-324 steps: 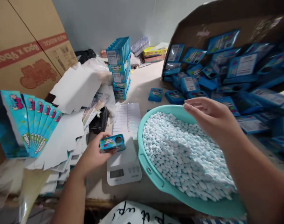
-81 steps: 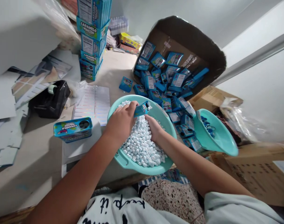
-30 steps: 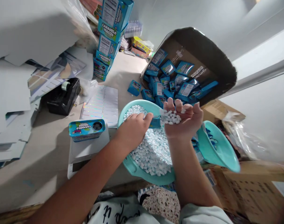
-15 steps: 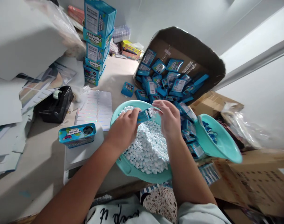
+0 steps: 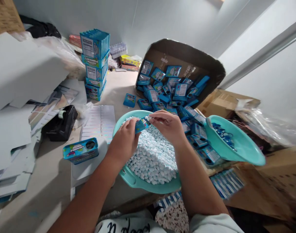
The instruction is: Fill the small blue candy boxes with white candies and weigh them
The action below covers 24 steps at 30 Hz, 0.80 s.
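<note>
Over a turquoise basin (image 5: 131, 183) heaped with small white candies (image 5: 150, 155), my left hand (image 5: 123, 140) grips a small blue candy box (image 5: 140, 125) tilted toward the right. My right hand (image 5: 168, 126) is at the box's open end, thumb and fingers pinched around a few white candies; how many is hidden. A larger blue display box (image 5: 80, 150) marked "Caramelo Macizo" stands on a white scale-like device (image 5: 89, 168) left of the basin. One more small blue box (image 5: 130, 100) lies flat behind the basin.
Behind, a cardboard box (image 5: 187, 51) on its side spills many blue boxes (image 5: 180, 90). Display boxes are stacked (image 5: 96, 64) at back left. A second turquoise bowl (image 5: 245, 145) holds blue lids at right. A tape dispenser (image 5: 62, 124) and label sheets (image 5: 96, 119) lie left.
The view has shifted upward. My right hand has come closer to the box, and its fingertips now meet the open end. The box is still in my left hand.
</note>
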{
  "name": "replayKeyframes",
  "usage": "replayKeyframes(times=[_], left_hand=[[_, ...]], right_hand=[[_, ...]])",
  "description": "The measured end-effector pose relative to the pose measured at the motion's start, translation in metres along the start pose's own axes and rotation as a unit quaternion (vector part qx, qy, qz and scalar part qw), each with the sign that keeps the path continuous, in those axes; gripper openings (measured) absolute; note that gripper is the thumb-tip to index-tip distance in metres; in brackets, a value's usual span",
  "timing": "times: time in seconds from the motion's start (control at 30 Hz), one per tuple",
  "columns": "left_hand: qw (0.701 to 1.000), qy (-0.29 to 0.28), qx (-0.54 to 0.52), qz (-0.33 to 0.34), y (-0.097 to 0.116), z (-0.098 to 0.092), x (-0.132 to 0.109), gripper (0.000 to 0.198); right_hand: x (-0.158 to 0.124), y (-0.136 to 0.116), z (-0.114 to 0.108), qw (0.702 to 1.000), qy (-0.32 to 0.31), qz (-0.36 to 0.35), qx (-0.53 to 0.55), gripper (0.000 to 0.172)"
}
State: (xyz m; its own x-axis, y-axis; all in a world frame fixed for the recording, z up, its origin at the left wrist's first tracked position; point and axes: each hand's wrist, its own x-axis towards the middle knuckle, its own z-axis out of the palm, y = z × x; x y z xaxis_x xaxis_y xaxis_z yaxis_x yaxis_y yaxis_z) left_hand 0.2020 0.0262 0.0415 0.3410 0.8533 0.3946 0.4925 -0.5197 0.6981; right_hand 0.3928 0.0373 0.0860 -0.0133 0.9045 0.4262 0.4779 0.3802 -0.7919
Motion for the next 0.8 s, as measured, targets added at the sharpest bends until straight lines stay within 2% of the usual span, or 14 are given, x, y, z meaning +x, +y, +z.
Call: replayKeyframes(times=[0.1, 0.27, 0.43, 0.63, 0.8], left_hand=[[1.000, 0.016, 0.018, -0.005, 0.0014, 0.0035, -0.0014, 0.036], [0.999, 0.006, 0.045, -0.004, 0.0026, 0.0071, -0.0017, 0.035], [0.999, 0.021, 0.031, 0.001, 0.0003, 0.0052, -0.0019, 0.036], [1.000, 0.014, 0.028, 0.002, -0.0005, 0.0064, -0.0022, 0.038], [1.000, 0.014, 0.022, -0.001, -0.0003, 0.0068, -0.0014, 0.037]], right_hand=[[0.0005, -0.0010, -0.0014, 1.000, -0.020, -0.016, -0.009, 0.027], [-0.0012, 0.0009, 0.0009, 0.999, 0.022, 0.004, -0.041, 0.023], [-0.0008, 0.0033, 0.0009, 0.999, 0.015, 0.025, 0.023, 0.028], [-0.0001, 0.0023, 0.0062, 0.994, 0.037, 0.037, 0.098, 0.043], [-0.0021, -0.0004, 0.0080, 0.999, 0.030, -0.005, 0.031, 0.030]])
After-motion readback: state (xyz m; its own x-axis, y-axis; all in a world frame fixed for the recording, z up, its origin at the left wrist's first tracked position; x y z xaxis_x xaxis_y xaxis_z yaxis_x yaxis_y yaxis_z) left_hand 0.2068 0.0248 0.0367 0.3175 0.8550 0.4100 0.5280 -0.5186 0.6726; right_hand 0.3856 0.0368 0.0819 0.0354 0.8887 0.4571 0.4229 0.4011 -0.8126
